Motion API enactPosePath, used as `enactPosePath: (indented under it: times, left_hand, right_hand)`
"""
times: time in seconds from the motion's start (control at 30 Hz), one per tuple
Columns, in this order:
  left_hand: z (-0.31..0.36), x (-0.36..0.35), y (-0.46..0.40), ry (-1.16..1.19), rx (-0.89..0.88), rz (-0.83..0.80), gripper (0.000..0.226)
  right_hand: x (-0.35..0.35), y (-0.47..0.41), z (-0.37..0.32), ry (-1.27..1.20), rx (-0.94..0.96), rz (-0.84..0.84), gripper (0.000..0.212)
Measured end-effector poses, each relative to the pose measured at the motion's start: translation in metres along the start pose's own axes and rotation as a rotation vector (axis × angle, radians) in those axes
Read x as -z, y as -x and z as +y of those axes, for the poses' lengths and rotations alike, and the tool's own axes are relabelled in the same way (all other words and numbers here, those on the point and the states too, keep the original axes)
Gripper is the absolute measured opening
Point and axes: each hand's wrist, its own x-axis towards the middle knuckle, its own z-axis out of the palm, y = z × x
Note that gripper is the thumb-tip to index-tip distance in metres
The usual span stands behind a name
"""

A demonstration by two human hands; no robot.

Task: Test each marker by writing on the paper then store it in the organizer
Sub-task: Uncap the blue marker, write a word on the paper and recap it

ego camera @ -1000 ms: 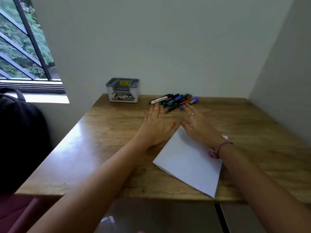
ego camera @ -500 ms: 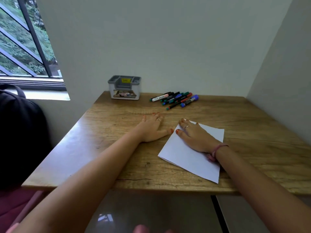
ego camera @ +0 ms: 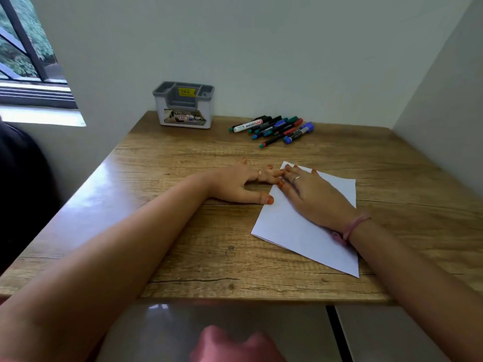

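Observation:
A white sheet of paper (ego camera: 292,226) lies at an angle on the wooden table (ego camera: 183,231), right of centre. My right hand (ego camera: 313,197) rests flat on it with straight fingers. My left hand (ego camera: 240,184) lies flat on the table just left of the sheet, its fingertips meeting the right hand's at the paper's far corner. Several markers (ego camera: 274,129) with green, blue, red and black caps lie in a loose pile at the back of the table. The grey and white organizer (ego camera: 183,105) stands empty at the back left, against the wall.
Walls close the table in at the back and on the right. A window (ego camera: 23,56) is at the upper left, and a dark bag (ego camera: 21,184) sits left of the table. The table's front edge is close to me.
Both hands have drawn back from beside the markers toward me, and now lie at the paper's far corner. The camera has tilted down and moved closer.

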Motion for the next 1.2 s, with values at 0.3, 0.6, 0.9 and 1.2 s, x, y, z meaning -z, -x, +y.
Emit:
enactPosePath:
  times: [0.3, 0.6, 0.9, 1.2]
  left_hand:
    - [0.002, 0.012, 0.002, 0.019, 0.095, -0.244, 0.108]
    - [0.004, 0.009, 0.006, 0.029, 0.044, -0.178, 0.102]
    - [0.001, 0.007, 0.007, 0.178, 0.004, -0.083, 0.082]
    - [0.003, 0.007, 0.011, 0.319, 0.033, 0.012, 0.06]
  right_hand:
    - [0.005, 0.012, -0.01, 0.063, -0.049, -0.17, 0.099]
    - [0.069, -0.067, 0.042, -0.07, -0.049, 0.009, 0.036]
    - [0.037, -0.125, 0.067, 0.576, 0.035, 0.162, 0.041]
    - [0.032, -0.114, 0.069, 0.639, 0.236, 0.302, 0.036]
